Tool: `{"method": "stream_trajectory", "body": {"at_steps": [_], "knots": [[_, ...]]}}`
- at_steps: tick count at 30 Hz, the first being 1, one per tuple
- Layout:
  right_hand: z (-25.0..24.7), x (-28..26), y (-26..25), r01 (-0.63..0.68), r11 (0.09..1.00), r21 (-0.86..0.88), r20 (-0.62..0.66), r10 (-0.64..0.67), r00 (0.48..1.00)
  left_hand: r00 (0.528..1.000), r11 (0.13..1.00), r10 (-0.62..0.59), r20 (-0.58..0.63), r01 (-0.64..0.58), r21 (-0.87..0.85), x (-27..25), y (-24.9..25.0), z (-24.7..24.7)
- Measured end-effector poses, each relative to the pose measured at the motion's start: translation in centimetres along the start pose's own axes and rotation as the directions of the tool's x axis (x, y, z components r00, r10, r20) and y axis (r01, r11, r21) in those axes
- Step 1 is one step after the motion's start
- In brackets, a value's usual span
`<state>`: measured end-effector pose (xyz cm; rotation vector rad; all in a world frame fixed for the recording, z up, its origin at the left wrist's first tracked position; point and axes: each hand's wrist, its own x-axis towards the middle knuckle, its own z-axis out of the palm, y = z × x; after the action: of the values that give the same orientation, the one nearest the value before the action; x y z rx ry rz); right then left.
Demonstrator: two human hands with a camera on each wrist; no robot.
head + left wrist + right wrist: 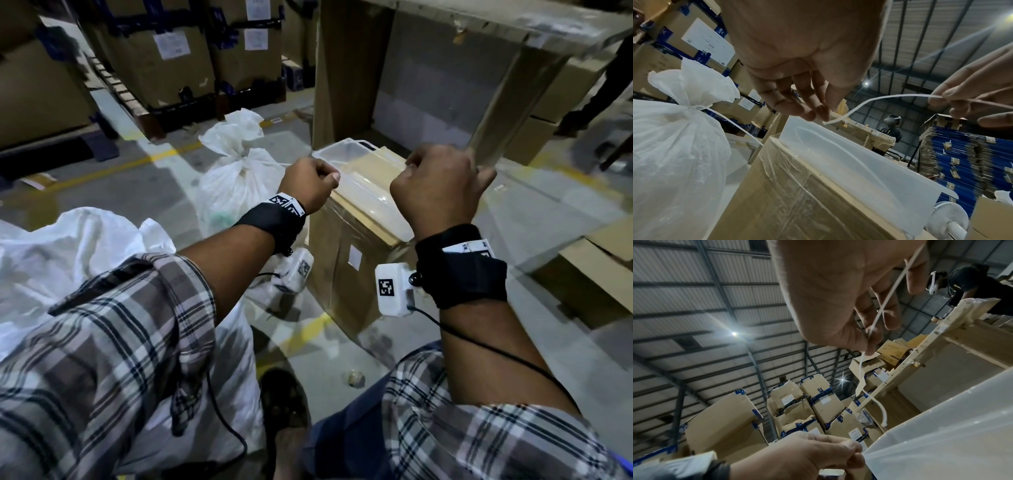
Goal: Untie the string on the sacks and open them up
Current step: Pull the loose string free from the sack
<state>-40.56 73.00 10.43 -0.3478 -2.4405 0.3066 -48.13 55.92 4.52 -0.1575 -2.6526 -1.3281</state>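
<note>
head: left hand [310,183] and right hand [442,192] raised over wrapped carton [356,260], both fisted, likely clear of sacks to handle loose string. two sacks: tied sack [236,174] behind, open sack [61,260] near left.
left wrist: fingertips [816,110] pinching string [859,105]; second string knotted on sack neck.
right wrist: string [875,321] pinched under thumb, end dangling.

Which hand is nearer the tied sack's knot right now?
Left. The left hand is just right of the knot on the tied sack, over the plastic bin. The right hand is farther right, past the bin, pinching the loose string.
</note>
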Motion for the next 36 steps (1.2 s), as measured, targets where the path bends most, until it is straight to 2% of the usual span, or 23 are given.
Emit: {"method": "stream_trajectory", "body": {"at_steps": [6,10,12,14,17,21,25,27,29,33,36], "knots": [[0.1,0.0,-0.3,-0.005,0.999,-0.031,0.076,0.008,0.997,0.997,0.999,0.027,-0.070,-0.025,0.031,0.7,-0.2,0.5],[0.9,0.1,-0.3,-0.015,0.998,-0.067,0.156,0.025,0.987,0.993,0.989,0.102,-0.058,-0.095,0.115,0.9,0.1,1.1],[1.7,0.3,-0.1,0.020,0.997,-0.077,0.209,-0.004,0.978,0.981,0.950,0.193,-0.025,-0.181,0.254,1.0,0.4,1.4],[2.5,0.9,0.4,0.072,0.995,-0.070,0.265,-0.051,0.963,0.953,0.869,0.297,0.057,-0.295,0.397,1.0,0.9,1.7],[3.9,1.6,1.5,0.110,0.994,0.008,0.314,-0.107,0.943,0.922,0.813,0.343,0.179,-0.386,0.436,1.0,1.6,2.0],[5.2,1.7,3.1,0.107,0.969,0.221,0.379,-0.187,0.907,0.926,0.865,0.307,0.220,-0.368,0.340,0.8,1.8,2.8],[5.7,1.6,3.8,0.046,0.937,0.345,0.364,-0.179,0.914,0.932,0.879,0.308,0.189,-0.355,0.318,1.0,1.5,3.4],[5.9,1.6,3.9,0.059,0.940,0.336,0.359,-0.186,0.915,0.928,0.872,0.318,0.194,-0.367,0.325,1.4,1.5,3.4],[6.0,1.8,4.1,0.027,0.957,0.290,0.375,-0.140,0.916,0.924,0.864,0.333,0.189,-0.379,0.331,1.8,1.6,3.5],[6.2,1.7,4.4,-0.053,0.998,0.025,0.353,0.041,0.935,0.917,0.850,0.350,0.192,-0.397,0.345,2.4,1.7,3.8],[6.3,1.7,4.5,-0.074,0.984,0.163,0.372,0.008,0.928,0.938,0.837,0.323,0.125,-0.345,0.426,2.6,1.8,4.0]]}}
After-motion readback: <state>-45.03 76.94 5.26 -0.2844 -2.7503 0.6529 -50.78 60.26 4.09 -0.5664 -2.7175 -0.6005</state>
